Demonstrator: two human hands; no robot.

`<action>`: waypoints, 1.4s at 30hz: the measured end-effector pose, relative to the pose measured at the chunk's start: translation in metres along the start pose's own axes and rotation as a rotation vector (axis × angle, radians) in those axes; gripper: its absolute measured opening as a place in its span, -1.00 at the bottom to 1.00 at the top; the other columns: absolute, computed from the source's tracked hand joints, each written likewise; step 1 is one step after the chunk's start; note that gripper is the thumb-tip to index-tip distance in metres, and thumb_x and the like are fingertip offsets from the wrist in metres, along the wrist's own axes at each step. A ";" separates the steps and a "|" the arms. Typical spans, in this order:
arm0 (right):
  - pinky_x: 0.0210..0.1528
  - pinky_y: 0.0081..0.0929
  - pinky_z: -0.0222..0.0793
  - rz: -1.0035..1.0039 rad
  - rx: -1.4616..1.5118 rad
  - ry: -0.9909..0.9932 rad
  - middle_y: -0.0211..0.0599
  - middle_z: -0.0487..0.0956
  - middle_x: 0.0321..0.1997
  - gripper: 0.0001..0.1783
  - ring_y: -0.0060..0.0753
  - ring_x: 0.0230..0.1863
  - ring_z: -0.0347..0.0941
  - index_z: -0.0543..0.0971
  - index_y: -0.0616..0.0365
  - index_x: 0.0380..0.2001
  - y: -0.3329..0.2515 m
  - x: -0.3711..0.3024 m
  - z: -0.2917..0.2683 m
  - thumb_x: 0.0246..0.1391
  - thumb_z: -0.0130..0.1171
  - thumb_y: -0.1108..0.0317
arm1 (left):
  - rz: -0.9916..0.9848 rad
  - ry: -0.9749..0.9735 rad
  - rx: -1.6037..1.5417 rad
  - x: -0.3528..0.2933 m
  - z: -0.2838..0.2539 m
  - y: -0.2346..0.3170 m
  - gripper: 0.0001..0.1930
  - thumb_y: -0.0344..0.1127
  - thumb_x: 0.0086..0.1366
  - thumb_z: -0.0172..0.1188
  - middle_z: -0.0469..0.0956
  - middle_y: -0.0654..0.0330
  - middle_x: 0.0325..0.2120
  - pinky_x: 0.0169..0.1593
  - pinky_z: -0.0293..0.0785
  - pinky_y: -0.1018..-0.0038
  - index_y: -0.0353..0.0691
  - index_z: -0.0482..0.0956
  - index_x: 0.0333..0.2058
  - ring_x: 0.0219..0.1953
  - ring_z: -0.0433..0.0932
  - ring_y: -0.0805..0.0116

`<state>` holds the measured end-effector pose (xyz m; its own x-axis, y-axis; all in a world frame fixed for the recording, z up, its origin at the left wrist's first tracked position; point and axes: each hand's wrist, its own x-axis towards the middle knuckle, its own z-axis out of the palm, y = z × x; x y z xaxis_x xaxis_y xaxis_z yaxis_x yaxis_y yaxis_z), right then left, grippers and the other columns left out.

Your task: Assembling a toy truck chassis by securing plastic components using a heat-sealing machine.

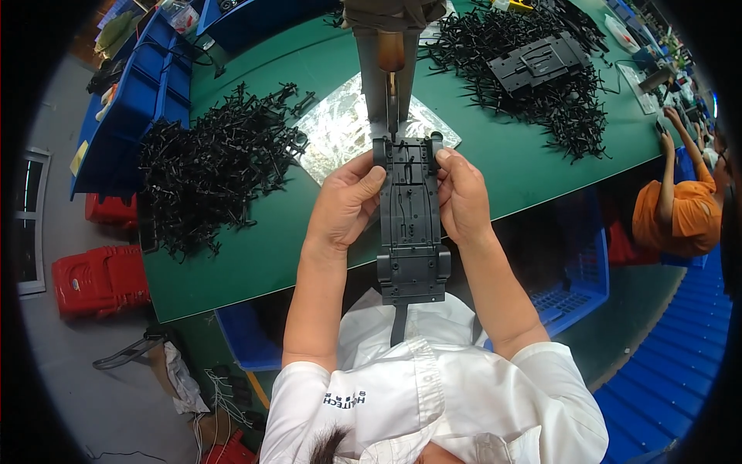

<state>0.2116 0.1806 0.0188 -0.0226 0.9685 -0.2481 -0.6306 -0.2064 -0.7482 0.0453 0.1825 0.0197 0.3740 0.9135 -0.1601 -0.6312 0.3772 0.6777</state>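
Note:
Between my two hands is a long black plastic chassis plate (410, 232), with wheel-arch shapes at its corners and thin rods along its middle. My left hand (345, 203) grips its far left edge, thumb on top. On the far right edge, my right hand (464, 193) holds it the same way, thumb near the corner. The chassis's far end lies just under the thin tip of an upright machine head (392, 100). Beneath that machine, a shiny silver plate (328, 143) rests on the green table (255, 282). The chassis's near end reaches over the table edge toward my shirt.
A heap of small black plastic parts (216, 170) lies at left, beside a blue bin (147, 100). Another heap (560, 116) at right carries a second chassis (539, 63). Red plastic shells (100, 282) and a blue crate (576, 271) stand below table height. A person in orange (676, 213) sits at right.

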 end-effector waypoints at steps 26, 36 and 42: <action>-0.44 -0.72 0.33 0.176 -0.254 -0.135 -0.46 0.49 -0.44 -0.56 -0.71 -0.48 0.38 0.42 0.35 -0.06 -0.008 0.004 0.005 0.07 0.04 0.24 | 0.033 0.183 0.160 -0.021 -0.010 0.005 -0.62 -0.43 0.20 0.14 0.54 0.21 -0.25 -0.18 0.46 0.59 -0.39 0.39 0.00 -0.26 0.53 0.49; -0.45 -0.76 0.36 0.205 -0.213 -0.185 -0.47 0.51 -0.49 -0.75 -0.72 -0.51 0.40 0.54 0.23 -0.31 -0.015 0.005 0.008 0.09 0.06 0.26 | 0.088 0.152 0.116 -0.024 -0.009 0.009 -0.63 -0.44 0.19 0.15 0.54 0.17 -0.22 -0.14 0.46 0.56 -0.41 0.40 -0.02 -0.24 0.53 0.47; -0.42 -0.74 0.36 0.220 -0.210 -0.206 -0.47 0.52 -0.51 -0.74 -0.70 -0.50 0.42 0.56 0.19 -0.36 -0.012 0.010 0.002 0.07 0.09 0.20 | 0.079 0.173 0.120 -0.023 -0.009 0.009 -0.62 -0.43 0.19 0.17 0.55 0.18 -0.24 -0.17 0.46 0.57 -0.41 0.40 -0.02 -0.26 0.53 0.48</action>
<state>0.2170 0.1930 0.0261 -0.3095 0.9012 -0.3035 -0.4211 -0.4161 -0.8059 0.0249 0.1665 0.0224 0.1976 0.9560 -0.2168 -0.5648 0.2918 0.7719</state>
